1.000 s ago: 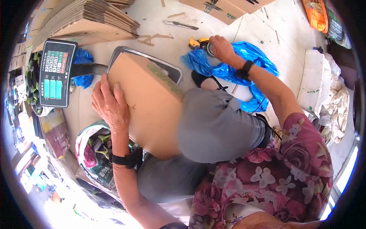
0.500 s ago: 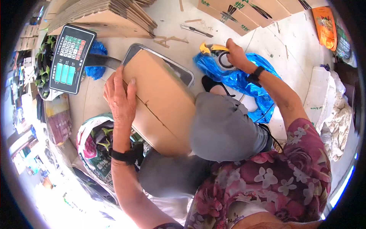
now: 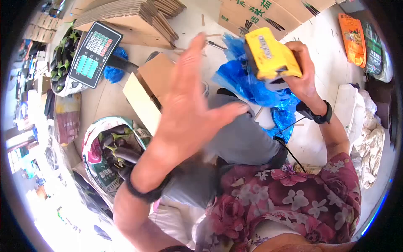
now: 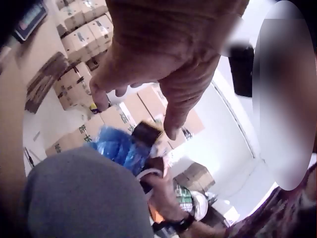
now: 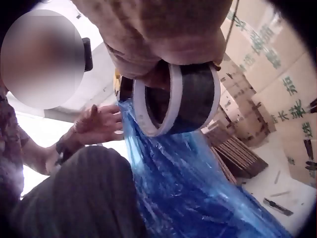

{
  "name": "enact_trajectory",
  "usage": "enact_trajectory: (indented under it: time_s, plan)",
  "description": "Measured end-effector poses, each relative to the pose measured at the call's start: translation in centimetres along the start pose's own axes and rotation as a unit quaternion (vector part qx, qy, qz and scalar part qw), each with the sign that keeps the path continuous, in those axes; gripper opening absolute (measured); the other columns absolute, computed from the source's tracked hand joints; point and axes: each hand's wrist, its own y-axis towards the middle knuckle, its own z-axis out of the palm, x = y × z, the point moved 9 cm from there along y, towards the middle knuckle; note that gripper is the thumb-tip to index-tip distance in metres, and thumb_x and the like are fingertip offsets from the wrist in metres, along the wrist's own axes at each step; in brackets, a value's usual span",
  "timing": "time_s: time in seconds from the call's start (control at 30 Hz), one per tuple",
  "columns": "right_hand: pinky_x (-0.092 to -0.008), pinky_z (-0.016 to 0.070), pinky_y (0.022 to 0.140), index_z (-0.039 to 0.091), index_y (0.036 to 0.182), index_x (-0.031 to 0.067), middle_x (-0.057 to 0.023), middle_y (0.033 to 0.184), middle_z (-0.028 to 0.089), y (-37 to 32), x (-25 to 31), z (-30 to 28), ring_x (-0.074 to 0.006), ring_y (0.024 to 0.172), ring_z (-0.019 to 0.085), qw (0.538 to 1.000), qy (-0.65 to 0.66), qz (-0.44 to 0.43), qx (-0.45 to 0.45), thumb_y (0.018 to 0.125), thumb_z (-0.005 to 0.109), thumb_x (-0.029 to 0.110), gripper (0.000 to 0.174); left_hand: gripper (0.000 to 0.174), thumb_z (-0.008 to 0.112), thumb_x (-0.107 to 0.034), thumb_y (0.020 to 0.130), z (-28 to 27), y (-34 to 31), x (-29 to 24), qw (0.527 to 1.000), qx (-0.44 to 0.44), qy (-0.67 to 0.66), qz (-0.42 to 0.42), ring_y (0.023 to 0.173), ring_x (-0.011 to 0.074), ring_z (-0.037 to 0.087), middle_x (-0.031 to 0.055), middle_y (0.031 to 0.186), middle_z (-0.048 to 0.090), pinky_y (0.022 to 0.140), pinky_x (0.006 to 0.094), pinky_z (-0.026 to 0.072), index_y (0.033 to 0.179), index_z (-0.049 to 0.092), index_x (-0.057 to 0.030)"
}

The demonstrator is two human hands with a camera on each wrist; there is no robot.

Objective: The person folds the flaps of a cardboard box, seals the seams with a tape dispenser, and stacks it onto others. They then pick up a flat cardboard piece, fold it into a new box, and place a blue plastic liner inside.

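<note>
My right hand [image 3: 303, 69] grips a yellow tape dispenser [image 3: 268, 52], raised above the floor. In the right wrist view, fingers curl over its wide roll [image 5: 198, 96], and blue plastic film [image 5: 183, 173] hangs just below the roll. Fingers spread and holding nothing, my left hand [image 3: 184, 109] is lifted in front of the cardboard box [image 3: 142, 101] and partly hides it. The box has a flap standing out at its left side. In the left wrist view the left hand [image 4: 158, 64] is in the air, above the dispenser.
A scale display [image 3: 94, 54] stands at upper left, with stacked flat cartons [image 3: 126, 21] behind. A bag of eggplants [image 3: 119, 151] sits at lower left. A knife [image 5: 278, 206] lies on the floor near printed cartons [image 3: 277, 14]. White sacks [image 3: 350, 113] are at the right.
The left hand has let go of the box and risen toward the middle. The right hand has lifted the dispenser from the floor, drawing up blue plastic. The box's flap now stands open.
</note>
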Motion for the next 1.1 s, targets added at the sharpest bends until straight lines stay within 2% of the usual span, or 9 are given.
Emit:
enact_trajectory:
  time_s: [0.13,0.23,0.33,0.47,0.57,0.63,0.73,1.0,1.1]
  plan:
    - [-0.0295,0.0503,0.085,0.052,0.113,0.0016,-0.0109,0.103,0.062,-0.4,4.1,-3.2,-0.0179,0.094,0.063,0.996,0.007,-0.078,-0.032,0.075,0.074,0.000,0.044,0.092,0.085,-0.024,0.070,4.3,1.9,-1.8,0.997,-0.061,-0.014,0.054,0.126,0.0288,0.052,0.0190,0.137,0.052,0.101,0.0383,0.0446,0.145,0.037,-0.0030]
    - [-0.0304,0.0460,0.094,0.045,0.120,-0.0005,-0.0091,0.111,0.058,-1.1,4.4,-4.5,-0.0165,0.103,0.058,0.994,-0.074,-0.074,-0.003,0.083,0.072,0.001,0.046,0.061,0.077,-0.022,0.082,8.1,2.6,-2.1,0.993,0.108,-0.053,0.014,0.103,0.0210,0.064,0.0123,0.113,0.067,0.089,0.0323,0.0507,0.134,0.052,-0.0012]
    - [-0.0320,0.0525,0.085,0.052,0.116,0.0016,-0.0145,0.106,0.065,-1.3,4.2,-6.3,-0.0230,0.097,0.067,0.990,-0.093,-0.089,-0.055,0.079,0.070,-0.002,0.041,0.024,0.055,-0.015,0.099,10.6,2.0,-0.3,0.910,0.160,-0.375,-0.083,0.079,0.0037,0.058,-0.0027,0.091,0.068,0.072,0.0226,0.0494,0.113,0.066,0.0014]
    - [-0.0324,0.0522,0.084,0.057,0.113,0.0021,-0.0137,0.104,0.067,-1.6,3.6,-6.0,-0.0275,0.096,0.067,0.983,-0.164,-0.075,-0.021,0.080,0.062,-0.007,0.035,0.026,0.057,-0.018,0.098,12.0,1.3,0.2,0.887,0.211,-0.393,-0.120,0.078,0.0029,0.056,-0.0045,0.087,0.066,0.067,0.0246,0.0483,0.111,0.066,0.0018]
    - [-0.0329,0.0521,0.084,0.057,0.112,0.0026,-0.0149,0.102,0.067,-1.7,2.9,-6.1,-0.0287,0.095,0.067,0.985,-0.160,-0.058,-0.014,0.078,0.062,-0.008,0.036,0.021,0.060,-0.017,0.094,10.2,2.2,-0.4,0.966,0.187,-0.169,-0.059,0.068,0.0133,0.061,0.0032,0.078,0.068,0.064,0.0312,0.0474,0.102,0.066,0.0013]
    - [-0.0332,0.0520,0.084,0.057,0.112,0.0028,-0.0152,0.101,0.067,-1.5,2.2,-6.4,-0.0293,0.095,0.068,0.985,-0.164,-0.047,-0.022,0.077,0.061,-0.009,0.037,0.017,0.064,-0.015,0.086,8.3,2.6,-2.0,0.990,0.113,0.059,0.066,0.070,0.0344,0.061,0.0175,0.075,0.065,0.065,0.0385,0.0473,0.092,0.062,0.0008]
    - [-0.0338,0.0520,0.084,0.056,0.112,0.0030,-0.0155,0.100,0.067,-1.2,2.1,-6.6,-0.0302,0.095,0.068,0.984,-0.171,-0.041,-0.029,0.075,0.059,-0.011,0.040,0.016,0.065,-0.013,0.081,7.4,2.6,-2.2,0.991,0.093,0.053,0.077,0.078,0.0451,0.055,0.0243,0.078,0.058,0.066,0.0444,0.0458,0.085,0.058,0.0009]
    - [-0.0384,0.0537,0.081,0.056,0.114,0.0026,-0.0167,0.102,0.063,-1.1,4.1,-5.4,-0.0379,0.093,0.064,0.964,-0.229,-0.136,-0.012,0.074,0.064,-0.009,0.042,0.009,0.063,-0.005,0.077,5.5,3.3,-2.0,0.973,0.083,0.175,0.123,0.078,0.0442,0.060,0.0213,0.077,0.062,0.069,0.0487,0.0483,0.084,0.060,-0.0012]
    - [-0.0361,0.0510,0.084,0.054,0.114,0.0046,-0.0159,0.100,0.063,-1.1,3.1,-5.2,-0.0339,0.095,0.064,0.963,-0.239,-0.124,-0.009,0.073,0.066,-0.007,0.044,0.005,0.061,-0.004,0.077,4.9,3.1,-2.1,0.957,0.076,0.251,0.128,0.077,0.0432,0.063,0.0194,0.078,0.065,0.070,0.0494,0.0514,0.083,0.062,-0.0037]
